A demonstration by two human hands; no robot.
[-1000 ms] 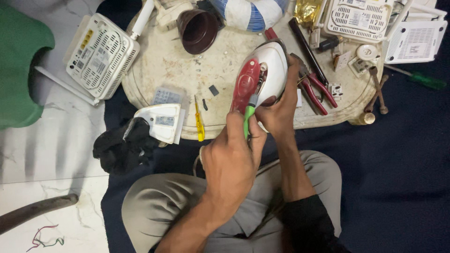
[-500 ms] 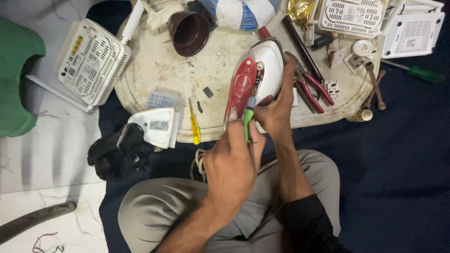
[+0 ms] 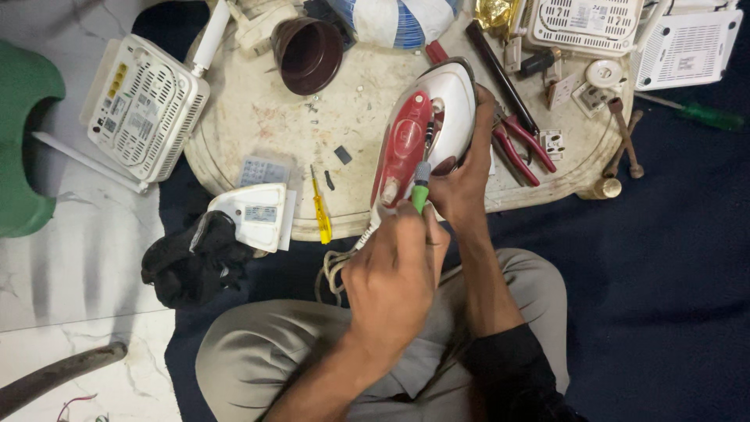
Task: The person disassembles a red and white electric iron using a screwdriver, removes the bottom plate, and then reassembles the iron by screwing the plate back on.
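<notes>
1. Left hand (image 3: 394,273): closed around the green-handled screwdriver (image 3: 421,191), fingers wrapped tight on the grip, shaft pointing up into the iron's body.
2. Right hand (image 3: 461,184): clamped on the right side of the red and white clothes iron (image 3: 422,129), thumb low near the heel, fingers curled over the white shell.
3. Iron: resting on the near edge of the round cream table (image 3: 359,109), nose pointing away, tilted slightly to the right, red handle panel facing up.
4. Screwdriver tip: set in the gap between the red panel and the white shell; exact contact point too small to make out.
5. Just left of the iron: small yellow screwdriver (image 3: 321,209) lying flat near the table rim.
6. Just right of the iron: red-handled pliers (image 3: 525,147), partly under the right-hand fingers.
7. Further back on the table: dark brown cup (image 3: 307,53) lying on its side, well apart from the iron.
8. Off the table to the left: white vented box (image 3: 144,109) on the floor, and a black cloth (image 3: 191,262) beside a small white casing (image 3: 254,212).
</notes>
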